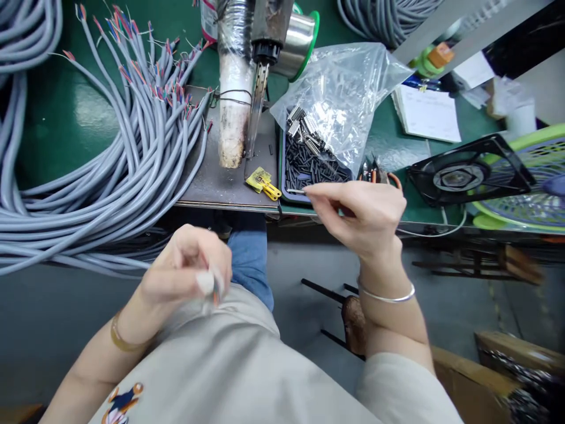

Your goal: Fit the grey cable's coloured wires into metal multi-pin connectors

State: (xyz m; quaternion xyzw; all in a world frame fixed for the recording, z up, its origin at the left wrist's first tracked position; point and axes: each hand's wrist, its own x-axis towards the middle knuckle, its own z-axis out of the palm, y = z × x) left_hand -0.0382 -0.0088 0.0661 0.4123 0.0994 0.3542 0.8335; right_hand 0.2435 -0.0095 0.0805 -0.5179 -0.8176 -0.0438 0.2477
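My right hand [359, 215] is pinched at the near edge of a dark tray [282, 176] heaped with small black tube pieces [309, 165]. Its finger and thumb hold a thin pale piece pointing left. My left hand [188, 268] is closed over my lap, blurred, fingertips pressed on something small I cannot make out. A big bundle of grey cables [110, 171] with stripped coloured ends lies on the green bench at left.
A clamped tool [260, 76] stands on a grey plate [220, 176] beside a yellow clip [265, 182]. A clear plastic bag [339, 94], solder spool [302, 41], pliers [375, 174], paper [428, 112], black fan [468, 174] and green fan [534, 188] are around.
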